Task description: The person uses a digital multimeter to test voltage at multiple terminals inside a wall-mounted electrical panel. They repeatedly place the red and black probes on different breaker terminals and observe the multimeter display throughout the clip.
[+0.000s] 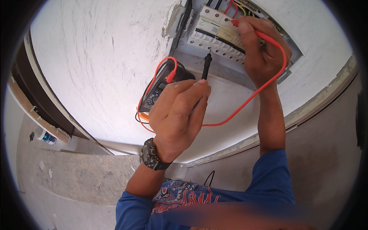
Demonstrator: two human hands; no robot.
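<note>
My left hand (177,111), with a dark watch on its wrist, is closed round a black test probe (207,65). That probe's tip points up at the lower terminals of a row of white circuit breakers (213,35) in a wall box. My right hand (265,50) pinches a red test probe (235,23), its tip at an upper terminal of the same row. Whether either tip touches metal is too small to tell. Behind my left hand, a dark multimeter (154,94) hangs or rests against the wall, partly hidden. A red lead (245,102) loops below my right hand.
Black, red and yellow-green wires (240,8) enter the top of the box. Chipped plaster (173,19) edges its left side. A white wall (96,65) surrounds it. Far left, a white container (45,136) stands near a dark door frame (42,92), above a dusty floor (84,176).
</note>
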